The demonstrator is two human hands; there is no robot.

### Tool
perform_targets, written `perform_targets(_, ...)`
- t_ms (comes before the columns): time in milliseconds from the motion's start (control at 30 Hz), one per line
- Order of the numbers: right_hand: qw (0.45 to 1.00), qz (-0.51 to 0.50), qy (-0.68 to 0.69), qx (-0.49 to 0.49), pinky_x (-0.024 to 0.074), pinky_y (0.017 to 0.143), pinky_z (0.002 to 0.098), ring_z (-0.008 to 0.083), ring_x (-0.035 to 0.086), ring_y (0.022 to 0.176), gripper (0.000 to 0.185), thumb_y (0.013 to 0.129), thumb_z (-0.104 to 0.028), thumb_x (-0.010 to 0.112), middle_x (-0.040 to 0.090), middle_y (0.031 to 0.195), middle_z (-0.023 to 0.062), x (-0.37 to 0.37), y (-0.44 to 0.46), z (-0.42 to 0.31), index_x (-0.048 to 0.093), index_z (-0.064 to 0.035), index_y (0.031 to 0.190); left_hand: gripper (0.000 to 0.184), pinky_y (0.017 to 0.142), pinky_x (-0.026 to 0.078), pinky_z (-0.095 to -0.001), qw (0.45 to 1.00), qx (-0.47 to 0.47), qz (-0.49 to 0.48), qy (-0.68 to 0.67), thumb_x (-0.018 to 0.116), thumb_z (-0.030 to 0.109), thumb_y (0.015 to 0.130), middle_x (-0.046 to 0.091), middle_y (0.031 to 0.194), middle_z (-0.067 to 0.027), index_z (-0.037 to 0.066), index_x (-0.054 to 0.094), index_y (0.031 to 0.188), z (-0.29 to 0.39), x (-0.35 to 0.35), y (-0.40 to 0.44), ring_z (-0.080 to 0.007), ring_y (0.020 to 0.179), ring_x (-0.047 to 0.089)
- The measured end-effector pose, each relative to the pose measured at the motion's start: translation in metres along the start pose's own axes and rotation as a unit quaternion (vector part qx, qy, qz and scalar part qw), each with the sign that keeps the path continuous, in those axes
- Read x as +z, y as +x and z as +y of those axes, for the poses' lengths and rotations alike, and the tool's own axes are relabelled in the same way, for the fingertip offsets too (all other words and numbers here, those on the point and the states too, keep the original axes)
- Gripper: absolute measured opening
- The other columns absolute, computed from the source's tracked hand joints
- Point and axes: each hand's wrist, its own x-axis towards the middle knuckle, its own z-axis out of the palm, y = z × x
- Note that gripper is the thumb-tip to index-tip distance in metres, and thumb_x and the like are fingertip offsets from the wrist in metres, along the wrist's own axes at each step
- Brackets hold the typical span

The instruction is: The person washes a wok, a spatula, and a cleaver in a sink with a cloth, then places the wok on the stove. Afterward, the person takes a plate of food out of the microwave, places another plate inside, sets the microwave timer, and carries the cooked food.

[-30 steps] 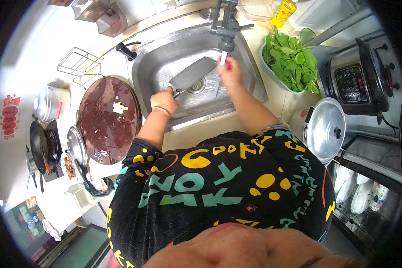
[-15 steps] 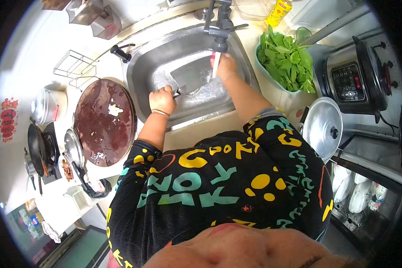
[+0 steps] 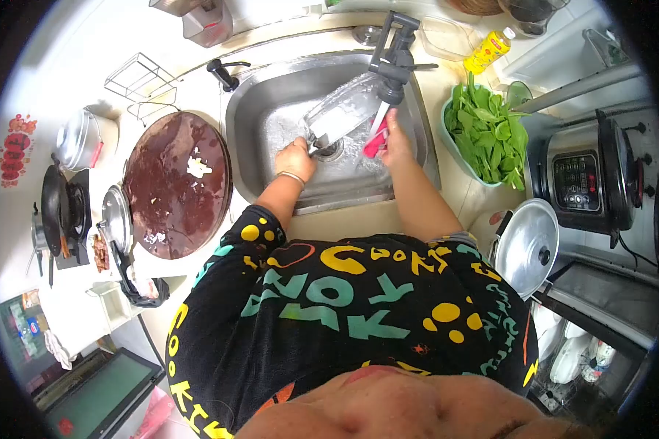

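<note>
Over the metal sink, my left hand is closed around the handle of a cleaver. Its broad wet blade points up and to the right, below the tap. Water runs from the spout and splashes in the basin. My right hand is closed on a pink cloth, right beside the stream and apart from the blade. Part of the cloth is hidden by my fingers. The drain shows between my hands.
Left of the sink lies a round dark cutting board with pale scraps on it. A light-green basin of leafy greens stands on the right. Beyond it are a yellow bottle, an electric cooker and a metal lid.
The cleaver blade has tilted and now catches the light. My right hand has drawn back toward me, with the pink cloth showing more. The camera view has shifted.
</note>
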Motion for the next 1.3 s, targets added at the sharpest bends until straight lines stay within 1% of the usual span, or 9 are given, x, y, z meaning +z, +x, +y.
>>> perform_targets(33,1.0,-0.001,-0.003,0.001,0.0426,0.049,0.0305,0.0173,0.055,0.064,0.047,0.08,-0.05,0.064,0.055,0.077,0.0014,0.014,-0.012,-0.005,0.059,-0.0058,0.094,0.028,0.079,0.045,-0.0417,1.0,-0.003,0.0,-0.002,0.064,0.024,0.071,0.064,0.088,-0.0152,0.007,0.054,0.089,0.005,0.0,0.003,-0.0306,0.088,0.062)
perform_targets(100,0.969,-0.047,-0.213,-0.119,0.0426,0.085,0.0418,0.0207,0.052,0.103,0.06,0.08,-0.047,0.065,0.061,0.107,0.0097,0.039,-0.036,-0.015,0.055,0.0006,0.115,0.031,0.077,0.047,-0.0415,0.998,0.034,0.019,-0.048,0.067,0.024,0.069,0.064,0.087,-0.0153,0.006,0.054,0.09,0.013,0.005,0.007,-0.0318,0.086,0.062)
perform_targets(267,0.933,0.049,-0.335,-0.124,0.0438,0.081,0.0372,0.0227,0.058,0.095,0.07,0.071,-0.053,0.069,0.063,0.098,0.0177,0.043,-0.028,-0.032,0.06,0.0083,0.104,0.036,0.074,0.048,-0.0395,0.987,0.031,0.001,-0.159,0.071,0.029,0.068,0.064,0.086,-0.0176,0.004,0.059,0.091,0.036,0.019,0.023,-0.0336,0.084,0.062)
perform_targets(367,0.828,0.17,-0.517,-0.133,0.044,0.076,0.0388,0.0303,0.061,0.089,0.063,0.076,-0.054,0.062,0.063,0.091,0.025,0.04,-0.02,-0.042,0.063,0.0077,0.09,0.037,0.075,0.048,-0.0371,0.974,0.055,-0.033,-0.216,0.071,0.032,0.069,0.065,0.086,-0.017,0.004,0.061,0.09,0.046,0.036,0.038,-0.0323,0.083,0.062)
perform_targets(467,0.817,0.131,-0.521,-0.209,0.0465,0.078,0.0441,0.0413,0.061,0.086,0.052,0.076,-0.042,0.06,0.063,0.086,0.0273,0.025,-0.003,-0.034,0.061,0.0074,0.091,0.038,0.076,0.049,-0.0353,0.955,0.07,-0.093,-0.271,0.071,0.033,0.067,0.065,0.088,-0.0161,0.006,0.063,0.092,0.057,0.055,0.054,-0.0315,0.084,0.063)
perform_targets(900,0.715,0.168,-0.579,-0.354,0.046,0.073,0.043,0.038,0.062,0.079,0.048,0.077,-0.043,0.062,0.063,0.077,0.0232,0.019,-0.031,-0.07,0.062,0.0047,0.082,0.046,0.083,0.048,-0.0399,0.953,0.102,-0.133,-0.254,0.065,0.043,0.073,0.063,0.095,-0.0224,0.006,0.063,0.099,0.109,0.052,0.049,-0.0347,0.094,0.06)
perform_targets(967,0.836,0.093,-0.462,-0.281,0.0473,0.076,0.0393,0.0362,0.061,0.081,0.056,0.075,-0.048,0.063,0.063,0.082,0.0228,0.014,-0.041,-0.073,0.063,0.0072,0.085,0.048,0.083,0.048,-0.0401,0.958,0.101,-0.147,-0.223,0.062,0.047,0.075,0.063,0.096,-0.0231,0.005,0.063,0.099,0.098,0.024,0.044,-0.0348,0.095,0.06)
perform_targets(1167,0.903,0.012,-0.392,-0.174,0.0498,0.066,0.0333,0.0245,0.063,0.064,0.06,0.068,-0.05,0.071,0.064,0.077,0.019,0.002,-0.078,-0.044,0.064,0.0073,0.086,0.055,0.079,0.049,-0.0392,0.969,0.178,-0.171,0.003,0.057,0.055,0.078,0.065,0.09,-0.0186,0.004,0.064,0.097,0.044,-0.071,0.025,-0.0327,0.089,0.062)
perform_targets(1300,0.807,-0.116,-0.578,-0.015,0.0477,0.058,0.0298,0.0157,0.059,0.063,0.042,0.069,-0.039,0.075,0.064,0.072,0.0094,-0.016,-0.076,-0.014,0.066,0.0006,0.081,0.068,0.076,0.05,-0.038,0.948,0.184,-0.178,0.191,0.056,0.068,0.069,0.066,0.094,-0.013,0.005,0.066,0.094,0.007,-0.139,0.011,-0.0283,0.09,0.064)
